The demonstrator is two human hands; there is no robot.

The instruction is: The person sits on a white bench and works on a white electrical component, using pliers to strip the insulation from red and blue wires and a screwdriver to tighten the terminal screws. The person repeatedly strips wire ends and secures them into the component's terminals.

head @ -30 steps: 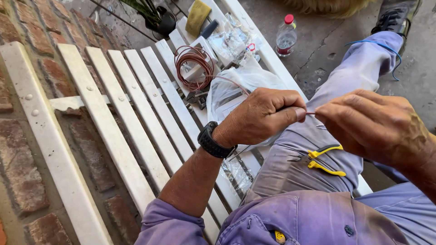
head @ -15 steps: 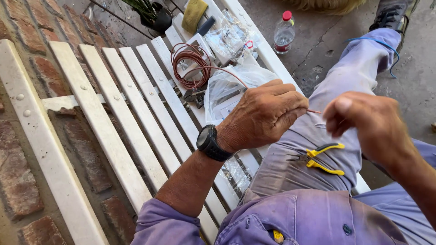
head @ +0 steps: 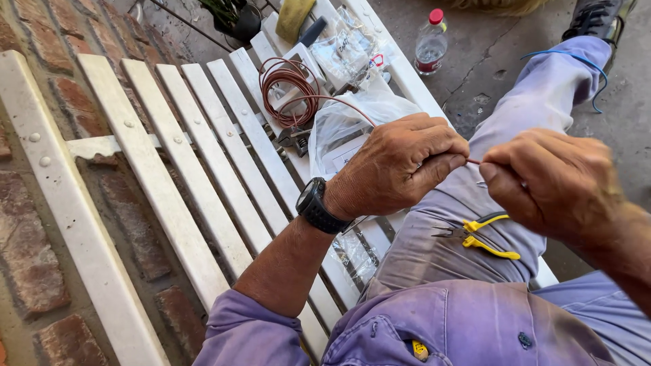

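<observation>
My left hand [head: 397, 166] is closed around a thin reddish-brown wire [head: 472, 161], pinching it between thumb and forefinger above my lap. My right hand [head: 546, 181] pinches the wire's free end just to the right. The wire runs back from my left fist to a coil of the same wire [head: 288, 89] lying on the white slatted bench [head: 169, 196]. Yellow-handled pliers [head: 483, 238] rest on my thigh below both hands. A black watch [head: 316, 206] is on my left wrist.
A clear plastic bag [head: 352, 125] lies on the bench beside my leg, with more small bags and a white box behind the coil. A plastic bottle with a red cap [head: 430, 45] stands on the concrete floor. A brick wall [head: 27, 271] lies to the left.
Both hands have stayed close together on the wire; my right hand shifted slightly, going from beside the left hand to a small gap and back near it. The view has tilted a little.
</observation>
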